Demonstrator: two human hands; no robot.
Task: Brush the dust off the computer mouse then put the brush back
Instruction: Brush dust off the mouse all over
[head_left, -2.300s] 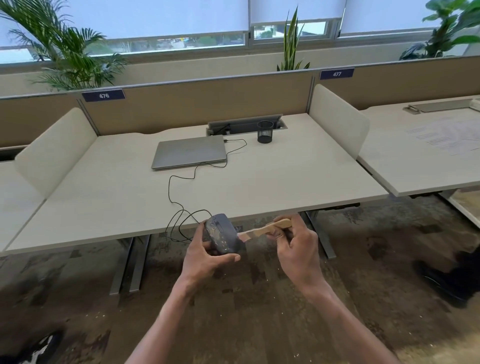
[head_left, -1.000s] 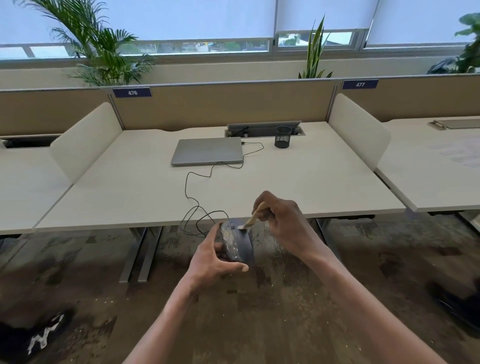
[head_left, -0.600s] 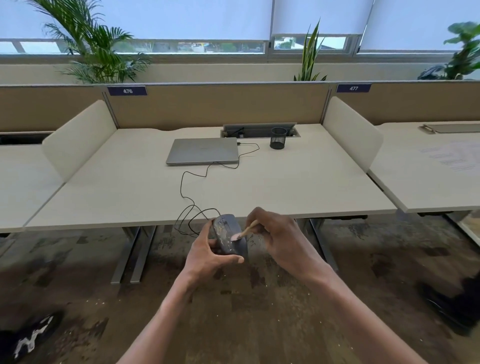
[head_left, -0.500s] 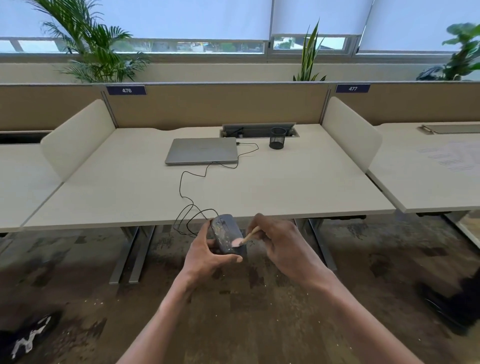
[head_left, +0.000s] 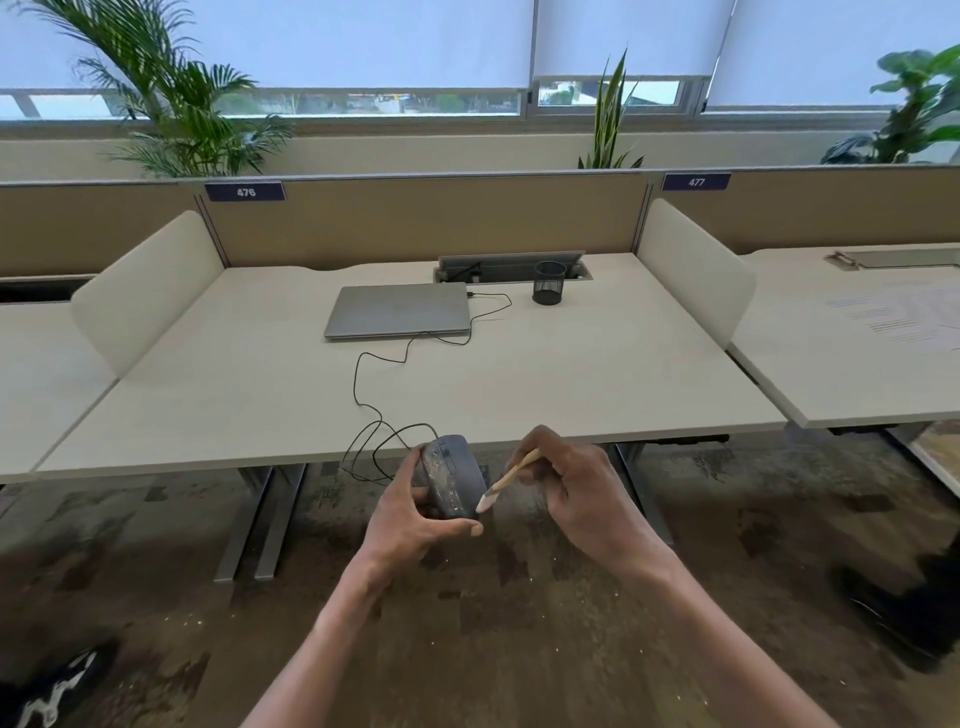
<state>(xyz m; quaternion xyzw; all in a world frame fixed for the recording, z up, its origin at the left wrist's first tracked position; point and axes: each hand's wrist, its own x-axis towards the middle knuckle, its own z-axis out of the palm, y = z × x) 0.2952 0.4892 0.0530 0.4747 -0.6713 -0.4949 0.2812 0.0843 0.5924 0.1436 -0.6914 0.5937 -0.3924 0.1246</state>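
Observation:
A dark grey wired computer mouse (head_left: 451, 477), streaked with pale dust, is held in the air just off the front edge of the desk (head_left: 571, 395). My left hand (head_left: 415, 514) grips it from the left and below. My right hand (head_left: 576, 488) holds a small wooden-handled brush (head_left: 506, 478); its pale bristle tip touches the mouse's lower right edge. The mouse's black cable (head_left: 374, 415) loops over the desk edge and runs back to a closed silver laptop (head_left: 397, 310).
A black mesh pen cup (head_left: 549, 282) stands at the back right of the desk beside a cable tray (head_left: 511, 265). White side dividers (head_left: 145, 291) flank the desk. Papers (head_left: 904, 317) lie on the neighbouring desk. Shoes (head_left: 904, 613) show on the patterned carpet.
The brush tip has swept from the top of the mouse down to its lower right edge. My left hand keeps the mouse in nearly the same place.

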